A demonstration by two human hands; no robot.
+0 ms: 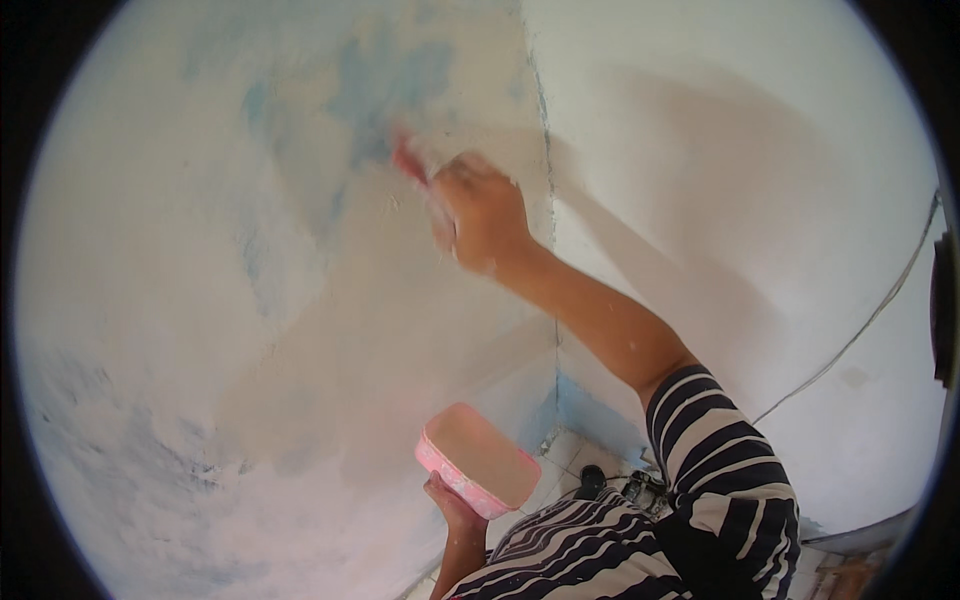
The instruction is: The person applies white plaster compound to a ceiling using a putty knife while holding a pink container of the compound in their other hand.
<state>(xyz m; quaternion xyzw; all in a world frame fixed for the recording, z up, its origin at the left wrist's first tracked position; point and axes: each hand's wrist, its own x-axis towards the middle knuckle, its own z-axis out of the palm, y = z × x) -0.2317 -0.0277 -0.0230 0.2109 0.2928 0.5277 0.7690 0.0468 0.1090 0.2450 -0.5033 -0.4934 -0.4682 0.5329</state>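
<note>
By the right fingers (pixel 473 168), a red tool (pixel 407 158) is clamped toward ten o'clock; by the left fingers (pixel 438 488), a pink tub (pixel 466 487), toward one.

Showing no readable text, label, brand, number or sign anywhere in view. Bearing only pale marks, forming no legible letters or digits, on the outer side of the pink tub (pixel 452 476), and blurring too much to reveal any lettering on the reddish tool (pixel 408 160) in the right hand (pixel 487 212). Displaying blue-grey patches on the left wall (pixel 300 350) and stripes on the shirt (pixel 722 440), without spelling anything.
</note>
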